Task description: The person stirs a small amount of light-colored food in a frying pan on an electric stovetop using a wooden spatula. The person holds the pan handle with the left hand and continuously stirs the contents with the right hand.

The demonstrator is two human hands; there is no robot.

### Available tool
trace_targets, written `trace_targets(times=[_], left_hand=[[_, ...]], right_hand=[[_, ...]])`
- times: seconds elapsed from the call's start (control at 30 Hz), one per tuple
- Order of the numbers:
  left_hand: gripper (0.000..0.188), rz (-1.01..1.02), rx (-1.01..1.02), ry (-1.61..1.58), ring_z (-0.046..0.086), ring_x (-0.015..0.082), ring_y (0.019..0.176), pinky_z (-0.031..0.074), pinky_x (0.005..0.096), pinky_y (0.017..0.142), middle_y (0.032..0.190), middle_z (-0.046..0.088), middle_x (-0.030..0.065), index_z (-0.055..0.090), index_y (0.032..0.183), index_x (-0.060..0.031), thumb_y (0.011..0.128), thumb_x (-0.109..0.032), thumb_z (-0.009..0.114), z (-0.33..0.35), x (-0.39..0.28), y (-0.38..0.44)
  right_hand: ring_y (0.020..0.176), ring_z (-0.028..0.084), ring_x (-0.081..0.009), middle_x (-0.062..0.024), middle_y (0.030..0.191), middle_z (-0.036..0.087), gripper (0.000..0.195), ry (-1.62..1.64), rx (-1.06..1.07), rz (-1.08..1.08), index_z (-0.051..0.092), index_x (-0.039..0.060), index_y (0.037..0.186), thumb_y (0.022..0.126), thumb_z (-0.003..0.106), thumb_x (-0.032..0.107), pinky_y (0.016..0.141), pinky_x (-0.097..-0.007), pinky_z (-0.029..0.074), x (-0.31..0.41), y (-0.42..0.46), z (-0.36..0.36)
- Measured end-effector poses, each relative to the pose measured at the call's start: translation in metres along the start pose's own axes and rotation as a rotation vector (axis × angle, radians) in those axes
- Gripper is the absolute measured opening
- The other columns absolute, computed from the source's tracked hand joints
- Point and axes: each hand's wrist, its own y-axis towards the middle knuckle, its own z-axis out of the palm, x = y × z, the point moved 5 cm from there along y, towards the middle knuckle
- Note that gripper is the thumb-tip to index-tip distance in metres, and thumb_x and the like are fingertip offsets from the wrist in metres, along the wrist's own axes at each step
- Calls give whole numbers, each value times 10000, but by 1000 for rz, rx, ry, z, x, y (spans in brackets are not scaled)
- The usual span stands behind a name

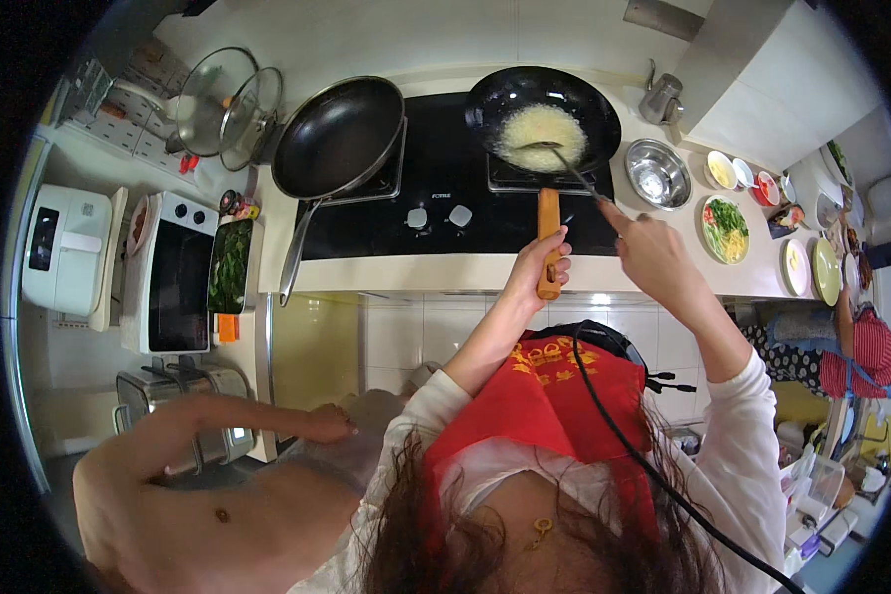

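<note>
My left hand (pixel 538 269) is closed around the wooden handle (pixel 549 215) of a black wok (pixel 490 104) on the right burner. In the wok lies a pale yellow, foamy mass (pixel 542 134), perhaps egg or hot oil; which one I cannot tell. My right hand (pixel 650 249) grips the shaft of a metal cooking utensil (pixel 575 172), the index finger stretched along it. The utensil's head rests in the foamy food, and its exact shape is partly hidden. A second black pan (pixel 341 137) with a metal handle stands tilted on the left burner.
Right of the wok stand a steel bowl (pixel 658 174), a plate of cut vegetables (pixel 726 230), small bowls and a metal pitcher (pixel 661 99). Glass lids (pixel 215 100), a toaster oven (pixel 182 278) and a tray of greens (pixel 230 267) are left. A bare-chested person stands close left; another person is far right.
</note>
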Motion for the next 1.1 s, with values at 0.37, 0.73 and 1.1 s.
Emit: trace_targets(times=[0.37, 0.73, 1.1], left_hand=[[298, 19, -1, -14, 435, 48, 535, 326, 184, 425, 758, 494, -24, 513, 1100, -112, 871, -236, 657, 4, -1, 0], [335, 9, -16, 7, 432, 44, 522, 343, 182, 424, 749, 501, -26, 490, 1147, -113, 878, -235, 648, 4, 0, -3], [289, -1, -50, 34, 437, 51, 535, 345, 188, 432, 749, 488, -24, 494, 1084, -120, 877, -248, 651, 6, -1, -4]], right_hand=[[661, 624, -388, -235, 696, 613, 503, -28, -121, -3, 516, 93, 1293, 794, 544, 37, 631, -465, 498, -35, 55, 27], [672, 610, -319, -175, 690, 601, 454, -253, 17, -7, 605, 240, 1233, 814, 593, 65, 626, -406, 480, -31, 21, -102], [632, 629, -341, -202, 674, 619, 467, -197, 105, -20, 537, 115, 1281, 816, 555, 78, 601, -444, 512, -20, 10, -32]])
